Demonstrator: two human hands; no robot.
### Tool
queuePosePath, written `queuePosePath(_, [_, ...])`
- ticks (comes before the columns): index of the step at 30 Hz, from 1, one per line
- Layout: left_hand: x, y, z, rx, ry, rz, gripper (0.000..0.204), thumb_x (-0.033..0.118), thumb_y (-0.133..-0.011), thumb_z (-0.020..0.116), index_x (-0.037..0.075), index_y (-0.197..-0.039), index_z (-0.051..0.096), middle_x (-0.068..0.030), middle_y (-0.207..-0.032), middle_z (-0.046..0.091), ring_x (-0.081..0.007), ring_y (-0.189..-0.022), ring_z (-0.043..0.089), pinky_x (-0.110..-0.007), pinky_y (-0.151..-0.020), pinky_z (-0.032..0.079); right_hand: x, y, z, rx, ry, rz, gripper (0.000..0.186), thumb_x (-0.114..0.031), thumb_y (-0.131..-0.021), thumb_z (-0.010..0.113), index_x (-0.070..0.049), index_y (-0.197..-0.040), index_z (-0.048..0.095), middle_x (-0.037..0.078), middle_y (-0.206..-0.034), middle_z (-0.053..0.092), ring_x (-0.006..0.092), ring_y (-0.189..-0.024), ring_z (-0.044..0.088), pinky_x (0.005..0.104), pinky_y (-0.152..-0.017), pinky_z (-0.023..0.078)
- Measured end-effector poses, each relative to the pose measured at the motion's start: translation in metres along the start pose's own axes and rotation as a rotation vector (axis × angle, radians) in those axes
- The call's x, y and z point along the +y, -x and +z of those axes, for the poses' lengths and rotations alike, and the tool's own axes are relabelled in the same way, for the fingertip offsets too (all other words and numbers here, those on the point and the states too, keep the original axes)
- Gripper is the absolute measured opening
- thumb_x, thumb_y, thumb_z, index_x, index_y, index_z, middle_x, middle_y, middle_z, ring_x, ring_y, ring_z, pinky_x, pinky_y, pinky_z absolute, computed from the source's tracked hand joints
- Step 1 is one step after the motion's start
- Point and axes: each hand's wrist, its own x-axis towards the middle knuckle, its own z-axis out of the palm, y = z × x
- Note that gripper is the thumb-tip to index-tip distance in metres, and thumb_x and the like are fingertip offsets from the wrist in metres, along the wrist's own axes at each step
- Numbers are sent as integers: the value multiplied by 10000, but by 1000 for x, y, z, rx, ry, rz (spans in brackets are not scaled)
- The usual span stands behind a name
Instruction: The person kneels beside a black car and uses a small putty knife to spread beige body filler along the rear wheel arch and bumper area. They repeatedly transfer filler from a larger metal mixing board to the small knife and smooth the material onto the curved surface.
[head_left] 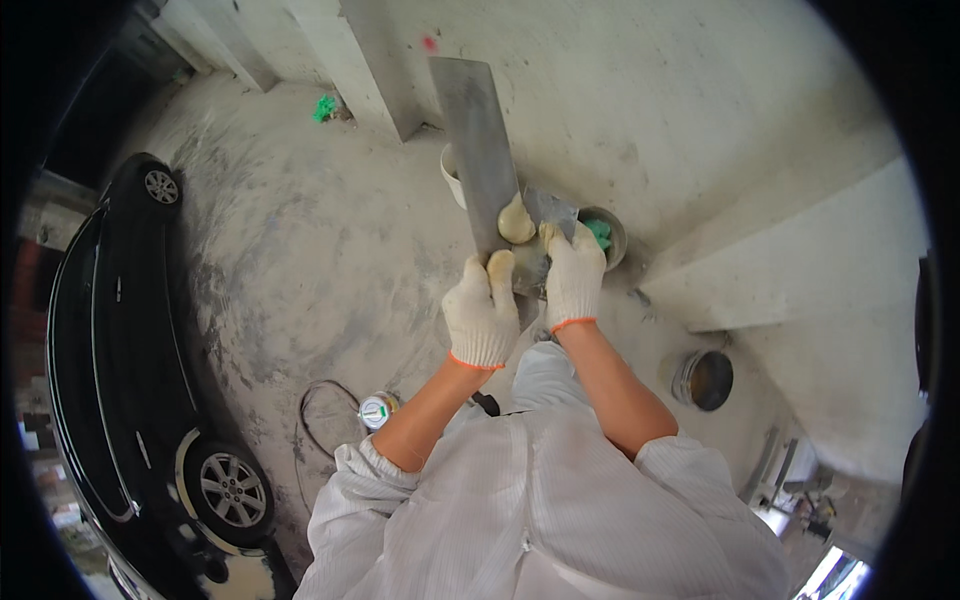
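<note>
My left hand [481, 314], in a white knit glove with an orange cuff, grips the near end of a long grey metal plate [474, 125]. The plate points away from me. A lump of cream-coloured putty [516, 220] lies toward its right edge. My right hand [576, 275], gloved the same way, is closed on a flat metal scraper [556, 209] beside the putty. Smears of putty mark the thumbs of both gloves. How the scraper's lower part sits in my fingers is partly hidden.
A white bucket [452, 178] stands behind the plate. Another bucket [618, 238] with something green inside is by my right hand. A dark-mouthed bucket [708, 381] sits farther right. A can [377, 409], a hose [306, 405] and a black car [115, 360] are left.
</note>
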Motion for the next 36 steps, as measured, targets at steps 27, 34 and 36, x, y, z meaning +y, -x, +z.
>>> queuePosePath(27, [61, -117, 276, -245, -24, -243, 513, 414, -1122, 646, -73, -967, 598, -372, -769, 665, -591, -773, 687, -607, -648, 526, 18, -303, -151, -162, 662, -440, 439, -372, -1075, 724, 53, -980, 780, 231, -793, 731, 414, -722, 709, 484, -701, 554])
queuePosePath(34, [54, -146, 324, -254, 99, -335, 553, 437, -1128, 636, -94, -974, 621, -351, -837, 688, -529, -787, 687, -544, -724, 543, 44, -329, -229, -409, 1030, -371, 320, -332, -1074, 672, -41, -1154, 778, 188, -988, 766, 434, -888, 737, 529, -768, 586])
queuePosePath(36, [55, -153, 341, -257, 130, -378, 543, 427, -1132, 630, -95, -984, 627, -354, -844, 689, -521, -811, 692, -541, -745, 542, 47, -332, -240, -291, 1063, -551, 334, -266, -1052, 681, -49, -1299, 736, 168, -1126, 761, 389, -1050, 732, 504, -890, 584])
